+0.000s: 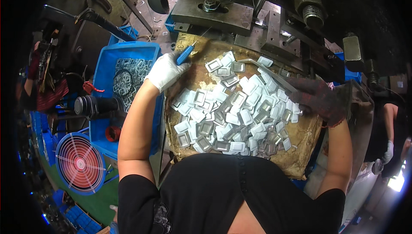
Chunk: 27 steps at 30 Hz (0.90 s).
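My left hand (pixel 166 71), in a white glove, is closed around a blue pen-shaped tool (pixel 186 53) whose thin metal tip points up and away. In a dark glove with red patches, my right hand (pixel 319 98) grips long metal tweezers (pixel 274 76). Their tips reach left to a small grey rectangular tray-shaped metal part (pixel 238 67) at the far side of the pile; I cannot tell whether they pinch it. A heap of similar silvery parts (pixel 234 113) covers much of the worn brown board (pixel 201 71) between my arms.
Beyond the board stand a heavy steel block with a bolt (pixel 210 13) and other machine parts (pixel 279 36). Left is a blue bin (pixel 103 66) with many small metal pieces; a round red-and-blue fan (pixel 80 163) stands nearby. At far right, another person's gloved hand (pixel 388 152) shows.
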Each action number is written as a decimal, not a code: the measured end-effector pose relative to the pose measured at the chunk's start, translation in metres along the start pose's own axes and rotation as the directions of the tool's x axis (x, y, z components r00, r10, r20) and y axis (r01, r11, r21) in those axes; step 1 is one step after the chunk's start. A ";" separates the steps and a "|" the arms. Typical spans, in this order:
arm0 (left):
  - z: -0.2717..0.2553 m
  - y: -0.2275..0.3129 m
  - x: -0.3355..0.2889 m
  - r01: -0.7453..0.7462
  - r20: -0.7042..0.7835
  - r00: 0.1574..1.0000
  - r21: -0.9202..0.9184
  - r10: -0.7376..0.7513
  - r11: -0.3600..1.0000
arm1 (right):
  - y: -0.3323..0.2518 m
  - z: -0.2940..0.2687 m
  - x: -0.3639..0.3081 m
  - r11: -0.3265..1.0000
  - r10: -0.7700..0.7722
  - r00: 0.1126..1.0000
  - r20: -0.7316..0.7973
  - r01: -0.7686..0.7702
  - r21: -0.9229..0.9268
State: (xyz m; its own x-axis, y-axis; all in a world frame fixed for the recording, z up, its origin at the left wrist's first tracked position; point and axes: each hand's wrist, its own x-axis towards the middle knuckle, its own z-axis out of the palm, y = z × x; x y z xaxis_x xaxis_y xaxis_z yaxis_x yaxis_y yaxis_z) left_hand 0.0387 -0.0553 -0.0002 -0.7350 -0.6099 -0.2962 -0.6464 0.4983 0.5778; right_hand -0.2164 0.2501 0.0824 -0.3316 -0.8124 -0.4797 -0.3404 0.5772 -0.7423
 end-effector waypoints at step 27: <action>0.061 0.068 -0.020 -0.374 -0.011 0.926 0.081 0.376 0.924 | 0.031 0.016 -0.035 0.975 0.015 1.000 0.020 -0.019 0.222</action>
State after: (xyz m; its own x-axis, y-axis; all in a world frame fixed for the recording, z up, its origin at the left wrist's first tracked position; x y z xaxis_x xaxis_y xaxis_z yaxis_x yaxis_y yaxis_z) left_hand -0.0034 0.0282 -0.0016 -0.9220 -0.3841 -0.0487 -0.3386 0.7388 0.5827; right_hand -0.2011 0.2949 0.0687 -0.3192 -0.8051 -0.4998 -0.1299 0.5596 -0.8185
